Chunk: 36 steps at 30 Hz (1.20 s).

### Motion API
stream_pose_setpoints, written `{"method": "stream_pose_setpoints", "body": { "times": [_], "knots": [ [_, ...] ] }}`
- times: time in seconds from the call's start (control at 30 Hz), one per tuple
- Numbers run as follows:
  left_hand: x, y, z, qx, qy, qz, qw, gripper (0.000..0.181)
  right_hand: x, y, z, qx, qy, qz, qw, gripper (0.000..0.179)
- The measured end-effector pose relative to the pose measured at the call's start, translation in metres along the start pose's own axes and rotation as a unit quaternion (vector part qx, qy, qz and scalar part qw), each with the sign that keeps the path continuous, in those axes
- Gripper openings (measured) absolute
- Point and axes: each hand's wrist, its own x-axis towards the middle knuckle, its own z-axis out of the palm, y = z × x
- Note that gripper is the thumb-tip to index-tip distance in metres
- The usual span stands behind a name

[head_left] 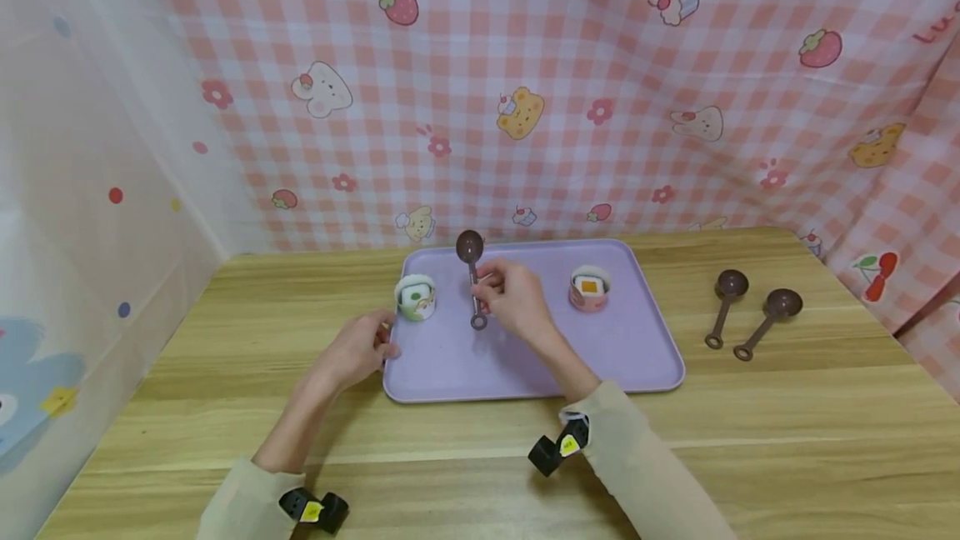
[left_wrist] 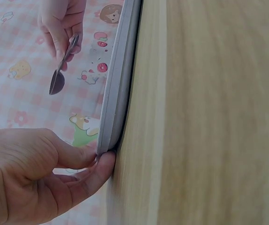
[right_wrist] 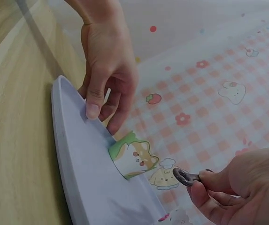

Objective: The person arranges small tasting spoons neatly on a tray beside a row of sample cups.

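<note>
My left hand (head_left: pixel 358 352) pinches the left rim of the lilac tray (head_left: pixel 517 373), thumb on top and fingertips under the edge in the left wrist view. My right hand (head_left: pixel 514 297) holds a dark brown measuring spoon (head_left: pixel 470 248) by its handle, raised over the tray with the bowl pointing to the back. Between the hands, near the tray's left edge, sits a green paper cup (head_left: pixel 416 307) with a dog print and a white, green-marked block (head_left: pixel 416 294) inside. A pink paper cup (head_left: pixel 588 300) stands right of my right hand, holding a white block (head_left: pixel 589 286) with an orange square.
Two more brown measuring spoons, one nearer the tray (head_left: pixel 726 298) and one farther right (head_left: pixel 772 319), lie on the wooden table (head_left: pixel 465 457). A pink checked cloth (head_left: pixel 465 107) hangs right behind the table. Both wrists wear black camera mounts.
</note>
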Motion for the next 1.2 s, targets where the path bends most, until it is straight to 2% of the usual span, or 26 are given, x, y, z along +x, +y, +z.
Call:
{"method": "stream_pose_setpoints", "body": {
  "times": [0.67,0.9,1.2],
  "knots": [
    [0.000,-0.001,-0.001,-0.006,0.000,0.002,1.0000,0.040,-0.001,-0.002,0.022,0.011,0.006,0.004,0.9999,0.013],
    [-0.001,-0.002,-0.001,-0.007,0.003,0.006,1.0000,0.039,-0.001,-0.003,0.030,-0.030,0.019,-0.029,0.9989,0.013],
    [-0.002,0.001,-0.001,-0.011,0.001,0.008,0.9999,0.039,-0.003,-0.004,0.037,-0.056,0.012,-0.014,0.9982,0.017]
  ]
}}
